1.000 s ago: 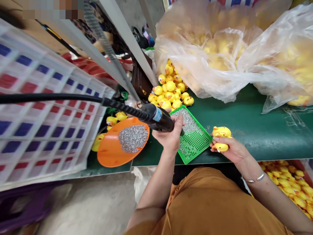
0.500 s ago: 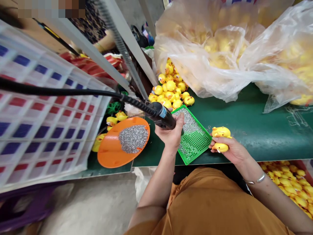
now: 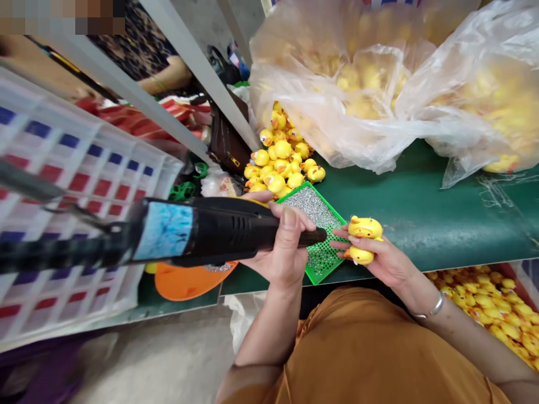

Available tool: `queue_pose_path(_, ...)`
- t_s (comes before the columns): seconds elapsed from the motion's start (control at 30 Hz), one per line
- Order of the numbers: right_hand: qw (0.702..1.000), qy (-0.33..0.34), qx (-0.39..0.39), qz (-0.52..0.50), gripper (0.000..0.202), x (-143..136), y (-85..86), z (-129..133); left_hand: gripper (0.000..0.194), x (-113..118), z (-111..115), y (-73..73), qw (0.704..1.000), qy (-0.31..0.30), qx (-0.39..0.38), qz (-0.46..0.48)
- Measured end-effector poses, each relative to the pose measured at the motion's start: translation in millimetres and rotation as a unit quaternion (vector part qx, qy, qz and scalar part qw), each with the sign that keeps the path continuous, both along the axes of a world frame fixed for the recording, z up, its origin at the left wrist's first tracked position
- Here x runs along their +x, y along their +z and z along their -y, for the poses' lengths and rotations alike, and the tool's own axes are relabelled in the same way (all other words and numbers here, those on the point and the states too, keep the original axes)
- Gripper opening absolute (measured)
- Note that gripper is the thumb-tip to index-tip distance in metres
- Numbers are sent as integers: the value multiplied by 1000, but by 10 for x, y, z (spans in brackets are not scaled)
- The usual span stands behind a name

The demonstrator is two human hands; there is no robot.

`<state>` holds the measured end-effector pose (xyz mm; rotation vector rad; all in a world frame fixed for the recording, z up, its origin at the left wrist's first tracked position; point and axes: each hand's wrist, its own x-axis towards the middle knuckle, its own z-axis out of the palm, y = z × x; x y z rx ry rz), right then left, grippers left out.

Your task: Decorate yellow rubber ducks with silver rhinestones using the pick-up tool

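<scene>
My left hand [image 3: 286,247] is wrapped around a black electric screwdriver [image 3: 227,230] with a blue label. The tool lies nearly level, its tip pointing right over the green tray [image 3: 316,279]. Small silver metal pieces, apparently screws [image 3: 309,205], cover the far part of this perforated tray. To the right of the tip, my right hand [image 3: 385,261] grips two rounded yellow toy ducks [image 3: 364,228], one above the other, with some fingers stretched toward the tray. A gap separates the tip from the ducks. The screwdriver partly hides an orange plate [image 3: 185,283] of similar metal pieces.
Behind the tray lies a pile of yellow ducks [image 3: 280,163]. Large clear plastic bags [image 3: 357,129] of ducks occupy the back of the green table [image 3: 438,224]. More ducks [image 3: 484,303] fill a container at lower right. A checked plastic sheet [image 3: 76,224] hangs left; another person's arm [image 3: 168,76] shows beyond.
The screwdriver has swung up from pointing down by the tray to nearly level and closer to the camera. My right hand still holds the ducks, now nearer the tool. The view has shifted slightly.
</scene>
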<state>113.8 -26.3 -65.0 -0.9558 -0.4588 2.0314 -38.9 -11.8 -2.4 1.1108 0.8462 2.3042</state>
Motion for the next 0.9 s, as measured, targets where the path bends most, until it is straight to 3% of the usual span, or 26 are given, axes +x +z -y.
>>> queue_pose_path(0.33, 999, -14, 33, -12, 42, 52, 40, 24, 29, 147, 48, 46, 998, -68, -12, 8)
queue_pose_path(0.57, 999, -35, 26, -14, 31, 124, -52, 28, 30, 244, 33, 19, 996, -43, -45, -59)
queue_pose_path(0.8, 998, -61, 24, -12, 35, 134, -53, 30, 29, 312, 35, -120, 988, -37, -66, -132)
queue_pose_path(0.9, 997, -75, 6, -10, 40, 163, -52, 8, 23, 312, 15, -97, 991, -39, -43, -117)
